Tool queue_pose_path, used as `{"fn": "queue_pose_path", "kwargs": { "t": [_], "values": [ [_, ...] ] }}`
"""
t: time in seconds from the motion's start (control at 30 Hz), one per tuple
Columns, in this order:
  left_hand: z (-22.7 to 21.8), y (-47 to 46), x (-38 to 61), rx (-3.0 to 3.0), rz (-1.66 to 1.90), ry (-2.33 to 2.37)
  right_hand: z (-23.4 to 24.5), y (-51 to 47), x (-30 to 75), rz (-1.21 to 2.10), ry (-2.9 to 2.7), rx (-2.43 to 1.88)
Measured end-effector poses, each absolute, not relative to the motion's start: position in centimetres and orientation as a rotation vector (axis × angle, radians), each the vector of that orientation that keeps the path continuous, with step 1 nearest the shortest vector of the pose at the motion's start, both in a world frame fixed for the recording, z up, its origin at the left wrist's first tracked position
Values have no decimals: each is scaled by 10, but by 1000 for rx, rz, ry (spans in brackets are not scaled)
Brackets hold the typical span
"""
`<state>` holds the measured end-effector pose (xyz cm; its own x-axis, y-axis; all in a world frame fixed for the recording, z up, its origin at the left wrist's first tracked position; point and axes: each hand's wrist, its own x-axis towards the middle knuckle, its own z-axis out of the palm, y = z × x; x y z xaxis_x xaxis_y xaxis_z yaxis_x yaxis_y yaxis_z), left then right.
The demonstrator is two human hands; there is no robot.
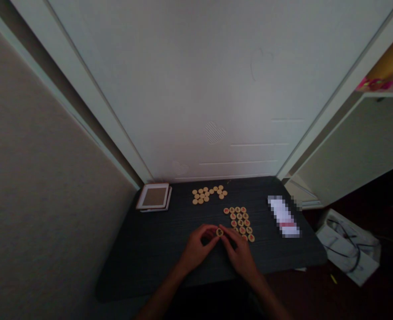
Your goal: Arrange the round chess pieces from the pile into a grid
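Between the fingertips of both hands is a round wooden xiangqi piece (219,232), its dark marking facing up toward me. My left hand (198,244) pinches its left side, and my right hand (238,249) pinches its right side. Just beyond my right hand, several face-up xiangqi pieces (240,216) with red or dark characters lie in rows; my right hand hides part of the nearest ones. Farther back, several plain-faced pieces (201,196) lie in a loose cluster, with their characters not showing.
The dark table (143,253) stands against a white panel (196,89). At its back left lies a framed, box-like item (154,197). A blurred-out white and red object (283,216) rests on the right. On the floor to the right sits a white box (349,246) with dark cords.
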<state>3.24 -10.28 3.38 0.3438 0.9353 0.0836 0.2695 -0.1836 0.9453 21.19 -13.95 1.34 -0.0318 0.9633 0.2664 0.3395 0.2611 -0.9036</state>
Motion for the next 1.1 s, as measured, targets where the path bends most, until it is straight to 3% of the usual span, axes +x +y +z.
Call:
{"fn": "queue_pose_path", "kwargs": {
  "t": [0.6,1.1],
  "values": [
    [42,-107,39,1919,854,1060,15,-138,211,987,-1290,-1352],
    [49,-102,46,2069,809,1088,13,-136,219,852,-1314,-1371]
  ]
}}
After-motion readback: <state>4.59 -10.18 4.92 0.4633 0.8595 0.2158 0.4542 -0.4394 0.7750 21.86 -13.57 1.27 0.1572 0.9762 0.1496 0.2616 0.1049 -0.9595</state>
